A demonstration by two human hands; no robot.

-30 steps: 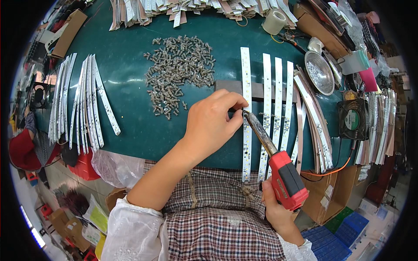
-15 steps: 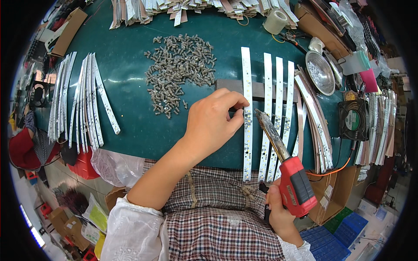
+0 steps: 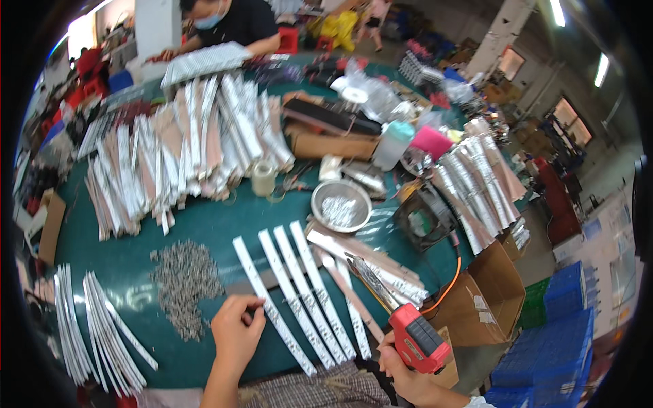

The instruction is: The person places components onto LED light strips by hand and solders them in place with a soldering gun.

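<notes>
My left hand [image 3: 235, 333] is beside the leftmost of several white LED strips [image 3: 273, 309], which lie side by side on the green table. Its thumb and fingers are pinched together at the strip's edge; whatever is between them is too small to make out. In my right hand [image 3: 403, 374] is a red and black soldering gun [image 3: 416, 338], its dark tip pointing up and left over the strips at the right. A pile of small metal connectors [image 3: 187, 289] lies left of the strips. Under the strips a dark bar [image 3: 239, 289] partly shows.
More strips [image 3: 112, 333] lie at the near left. Stacked strips [image 3: 197, 136] fill the far side. Right of centre are a metal bowl [image 3: 318, 212], a tape roll [image 3: 263, 178], a small fan [image 3: 425, 216] and an orange cable [image 3: 445, 296]. A co-worker [image 3: 245, 27] sits across the table.
The view has tilted up and swung right, bringing the far table and the co-worker into sight. My left hand still pinches at the leftmost strip; my right hand still holds the soldering gun.
</notes>
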